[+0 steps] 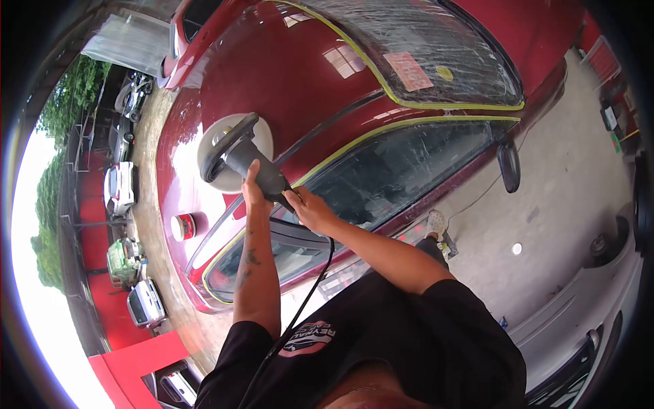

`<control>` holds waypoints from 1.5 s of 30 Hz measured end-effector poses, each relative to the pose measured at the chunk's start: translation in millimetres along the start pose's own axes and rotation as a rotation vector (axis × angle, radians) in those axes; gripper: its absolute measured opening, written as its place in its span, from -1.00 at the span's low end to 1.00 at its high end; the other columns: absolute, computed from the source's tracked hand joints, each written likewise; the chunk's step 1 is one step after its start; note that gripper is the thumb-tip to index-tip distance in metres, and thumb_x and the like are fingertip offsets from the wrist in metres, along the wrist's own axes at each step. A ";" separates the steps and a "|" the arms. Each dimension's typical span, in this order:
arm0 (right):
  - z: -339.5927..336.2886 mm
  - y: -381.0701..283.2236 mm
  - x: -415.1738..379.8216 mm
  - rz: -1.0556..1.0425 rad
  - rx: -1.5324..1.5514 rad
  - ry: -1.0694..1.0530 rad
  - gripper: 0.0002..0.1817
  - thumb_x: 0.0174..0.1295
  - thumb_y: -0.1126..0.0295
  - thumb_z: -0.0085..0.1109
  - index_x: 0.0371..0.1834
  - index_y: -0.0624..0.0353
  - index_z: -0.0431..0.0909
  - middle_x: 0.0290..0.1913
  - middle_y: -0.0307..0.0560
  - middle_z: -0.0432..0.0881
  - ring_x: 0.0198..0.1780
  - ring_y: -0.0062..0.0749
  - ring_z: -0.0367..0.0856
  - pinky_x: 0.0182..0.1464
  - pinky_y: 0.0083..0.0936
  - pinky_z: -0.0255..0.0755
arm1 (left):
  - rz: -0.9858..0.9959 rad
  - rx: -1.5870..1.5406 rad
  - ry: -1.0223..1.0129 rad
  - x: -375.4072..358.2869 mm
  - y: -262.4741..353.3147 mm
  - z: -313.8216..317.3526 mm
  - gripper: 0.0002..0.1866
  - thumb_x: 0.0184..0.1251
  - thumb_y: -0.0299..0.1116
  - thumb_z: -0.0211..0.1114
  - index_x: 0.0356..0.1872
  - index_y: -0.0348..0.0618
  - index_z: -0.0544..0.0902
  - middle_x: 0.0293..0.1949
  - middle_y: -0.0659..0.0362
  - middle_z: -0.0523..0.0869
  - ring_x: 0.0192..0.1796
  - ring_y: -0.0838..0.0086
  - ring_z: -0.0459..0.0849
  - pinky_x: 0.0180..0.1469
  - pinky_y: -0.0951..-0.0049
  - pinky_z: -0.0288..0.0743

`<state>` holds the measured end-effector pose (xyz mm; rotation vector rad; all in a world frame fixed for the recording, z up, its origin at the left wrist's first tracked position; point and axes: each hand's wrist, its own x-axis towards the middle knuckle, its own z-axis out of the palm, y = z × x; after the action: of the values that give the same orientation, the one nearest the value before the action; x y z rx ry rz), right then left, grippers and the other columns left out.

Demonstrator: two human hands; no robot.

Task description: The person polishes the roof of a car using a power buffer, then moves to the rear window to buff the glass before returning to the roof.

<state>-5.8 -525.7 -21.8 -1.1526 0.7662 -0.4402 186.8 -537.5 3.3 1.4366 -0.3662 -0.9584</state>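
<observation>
Both of my hands are on a dark electric polisher (262,170) with a black loop handle and a wide white pad (208,153). The pad is against the glossy dark red car roof (293,88). My left hand (253,189) grips the middle of the polisher's body, its thumb up along the side. Farther back, my right hand (310,208) is wrapped round the rear grip. A black cord (320,273) trails from the rear end down across my shirt. Near the polisher, a red and white tin (182,227) stands on the car.
Yellow masking tape (354,48) edges the car's streaked windshield (436,41) and side windows (402,170). A side mirror (508,166) sticks out at right. A silver car (572,307) stands behind on the concrete floor (565,157). Several parked vehicles line the left side.
</observation>
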 end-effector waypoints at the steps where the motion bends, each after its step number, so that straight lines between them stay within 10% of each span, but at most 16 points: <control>1: -5.4 -4.1 -9.8 -0.038 -0.003 -0.015 -0.39 0.54 -0.17 0.05 0.29 0.16 0.44 -0.24 0.13 0.73 -0.12 0.13 0.74 -0.07 -0.04 0.57 | 0.005 -0.006 0.007 -0.7 -0.5 -1.9 -0.57 0.47 -0.03 0.32 -0.09 -0.27 0.61 -0.30 -0.01 0.73 -0.33 0.20 0.74 -0.19 0.21 0.69; 8: -35.1 -3.2 -36.2 -0.229 -0.208 0.140 -0.22 0.20 0.16 0.51 0.41 0.14 0.29 -0.25 0.30 0.75 -0.11 0.37 0.76 -0.08 0.09 0.59 | -0.054 -0.003 -0.141 13.1 -1.4 38.3 -0.50 0.48 0.07 0.27 -0.10 -0.28 0.59 -0.33 -0.07 0.72 -0.34 0.17 0.75 -0.22 0.14 0.72; 22: -158.2 -65.9 -51.8 -0.130 -0.392 0.351 -0.11 0.22 0.23 0.46 0.56 0.17 0.17 -0.18 0.43 0.75 -0.05 0.40 0.76 0.03 0.12 0.62 | -0.238 -0.094 -0.419 27.2 -6.6 221.3 -0.41 0.38 0.11 0.33 -0.02 -0.33 0.57 -0.30 -0.08 0.71 -0.26 0.11 0.79 -0.21 0.10 0.75; 45: -227.0 -85.5 -63.9 0.021 -0.479 0.410 -0.06 0.11 0.44 0.41 0.61 -0.02 0.16 -0.08 0.43 0.74 0.04 0.39 0.73 0.09 0.10 0.59 | -0.260 -0.189 -0.456 36.3 -43.5 295.2 -0.45 0.41 0.06 0.34 0.03 -0.30 0.55 -0.27 -0.07 0.72 -0.27 0.14 0.78 -0.18 0.07 0.74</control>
<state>-210.1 -660.8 32.3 -1.5183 1.2876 -0.4972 -21.7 -754.0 -2.2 1.1013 -0.4143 -1.4991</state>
